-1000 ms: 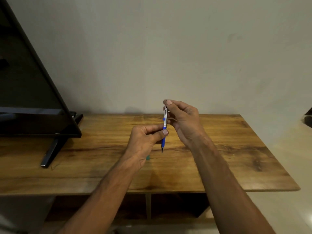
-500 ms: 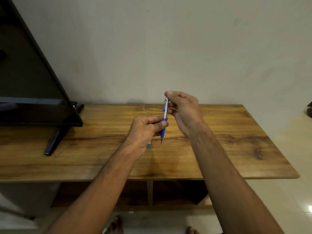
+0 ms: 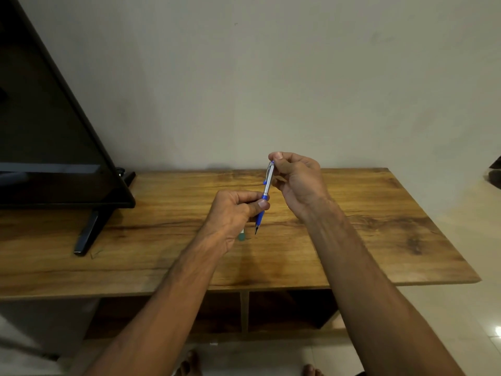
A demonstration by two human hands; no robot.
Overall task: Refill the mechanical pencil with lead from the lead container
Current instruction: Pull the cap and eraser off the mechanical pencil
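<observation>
A silver mechanical pencil point(image 3: 266, 187) with a blue grip and blue clip is held almost upright above the wooden table point(image 3: 366, 226), tip down. My left hand point(image 3: 233, 215) pinches it at the blue grip between thumb and fingers. My right hand point(image 3: 296, 179) closes its thumb and forefinger on the pencil's top end. A small teal-capped lead container point(image 3: 241, 236) lies on the table just below my left hand, mostly hidden by it.
A black flat screen point(image 3: 54, 145) on a black stand point(image 3: 86, 234) fills the left of the table. A plain wall runs behind. Open shelf compartments point(image 3: 284, 310) sit under the tabletop. Pale tiled floor shows to the right.
The camera view has tilted down a little, so table and hands sit slightly higher or the same in frame. Both hands keep their hold on the pencil; the pencil leans a bit more to the right at its top.
</observation>
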